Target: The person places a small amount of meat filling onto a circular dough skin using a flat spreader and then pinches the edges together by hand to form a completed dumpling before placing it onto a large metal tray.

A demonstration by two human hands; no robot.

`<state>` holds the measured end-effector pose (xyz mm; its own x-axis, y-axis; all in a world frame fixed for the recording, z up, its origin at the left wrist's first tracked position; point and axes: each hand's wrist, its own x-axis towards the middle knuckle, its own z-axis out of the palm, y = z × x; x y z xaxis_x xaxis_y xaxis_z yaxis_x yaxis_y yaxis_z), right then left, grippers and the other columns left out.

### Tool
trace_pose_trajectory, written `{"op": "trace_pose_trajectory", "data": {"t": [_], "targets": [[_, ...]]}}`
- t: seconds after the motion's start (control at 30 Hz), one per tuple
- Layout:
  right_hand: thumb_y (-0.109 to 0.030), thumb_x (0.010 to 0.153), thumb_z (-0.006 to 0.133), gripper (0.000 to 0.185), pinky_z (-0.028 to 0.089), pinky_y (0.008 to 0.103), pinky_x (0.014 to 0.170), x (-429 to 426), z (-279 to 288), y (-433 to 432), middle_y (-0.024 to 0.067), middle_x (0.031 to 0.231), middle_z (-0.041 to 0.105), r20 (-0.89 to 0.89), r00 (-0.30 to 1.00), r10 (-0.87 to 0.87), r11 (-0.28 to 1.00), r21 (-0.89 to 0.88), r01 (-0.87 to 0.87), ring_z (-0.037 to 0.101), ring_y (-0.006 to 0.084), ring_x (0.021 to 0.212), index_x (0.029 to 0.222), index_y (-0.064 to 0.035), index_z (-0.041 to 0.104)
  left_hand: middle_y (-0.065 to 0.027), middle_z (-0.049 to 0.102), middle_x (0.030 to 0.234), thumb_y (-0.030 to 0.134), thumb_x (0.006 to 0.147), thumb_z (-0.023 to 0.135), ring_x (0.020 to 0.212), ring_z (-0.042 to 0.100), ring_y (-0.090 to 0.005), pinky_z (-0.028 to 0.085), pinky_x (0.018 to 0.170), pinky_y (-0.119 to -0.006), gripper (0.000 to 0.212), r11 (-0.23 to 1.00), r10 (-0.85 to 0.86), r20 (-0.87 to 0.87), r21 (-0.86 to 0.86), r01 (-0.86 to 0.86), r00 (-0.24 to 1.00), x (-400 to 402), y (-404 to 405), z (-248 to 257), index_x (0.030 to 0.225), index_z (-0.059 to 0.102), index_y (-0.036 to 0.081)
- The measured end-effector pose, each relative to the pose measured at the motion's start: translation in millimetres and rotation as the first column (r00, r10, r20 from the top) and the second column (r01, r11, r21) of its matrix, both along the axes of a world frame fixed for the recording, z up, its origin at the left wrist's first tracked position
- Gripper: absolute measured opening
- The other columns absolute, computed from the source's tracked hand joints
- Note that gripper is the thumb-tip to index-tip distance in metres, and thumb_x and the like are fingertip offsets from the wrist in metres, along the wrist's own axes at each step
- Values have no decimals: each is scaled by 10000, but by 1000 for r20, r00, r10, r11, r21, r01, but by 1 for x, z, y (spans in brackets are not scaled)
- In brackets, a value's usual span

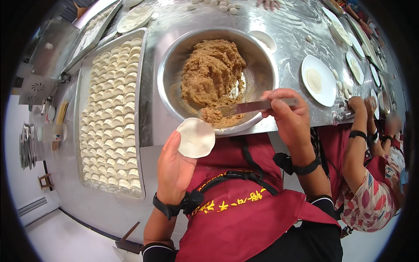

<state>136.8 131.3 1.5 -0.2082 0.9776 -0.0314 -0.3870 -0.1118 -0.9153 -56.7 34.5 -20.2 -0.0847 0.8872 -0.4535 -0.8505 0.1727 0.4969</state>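
Observation:
A round dough wrapper lies across the fingers of my left hand, just in front of the bowl's near rim. My right hand grips a flat metal filling spatula that reaches over the near right side of the large steel bowl. A lump of filling sits at the spatula's tip, beside the wrapper. Inside the bowl is a big mound of brown minced filling, with smears on the metal around it. My palm hides the lower edge of the wrapper.
Left of the bowl, a metal tray holds rows of pleated dumplings. A white plate with a wrapper stands at right. Beyond it, a co-worker's hands are over a rolling pin. Dough pieces lie at the back.

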Motion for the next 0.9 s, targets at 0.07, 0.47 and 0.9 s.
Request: {"op": "trace_pose_trajectory", "data": {"t": [0.07, 0.47, 0.9], "targets": [[-35, 757, 495, 88, 447, 265, 571, -1, 5, -9, 127, 791, 560, 125, 989, 76, 961, 254, -107, 537, 175, 666, 823, 4, 539, -141, 446, 1094, 160, 851, 309, 1022, 435, -235, 346, 878, -360, 337, 999, -27, 58, 35, 25, 998, -1, 1, 2, 1104, 358, -57], [0, 606, 599, 68, 472, 270, 574, 5, 11, -32, 84, 732, 586, 629, 777, 3, 269, 748, -606, 573, 230, 684, 663, -14, 564, -140, 453, 1088, 174, 857, 297, 1013, 444, -228, 351, 879, -358, 338, 998, -62, 24, 25, 62, 998, -2, -3, 2, 1102, 364, -49], [68, 695, 514, 124, 425, 244, 671, 21, -13, -1, 105, 775, 582, 544, 836, 70, 873, 371, -315, 553, 170, 759, 801, 28, 564, -137, 454, 1087, 171, 844, 350, 1023, 436, -241, 348, 880, -382, 315, 994, 91, 106, -70, -84, 990, -6, -5, -11, 1077, 385, -38]]}}
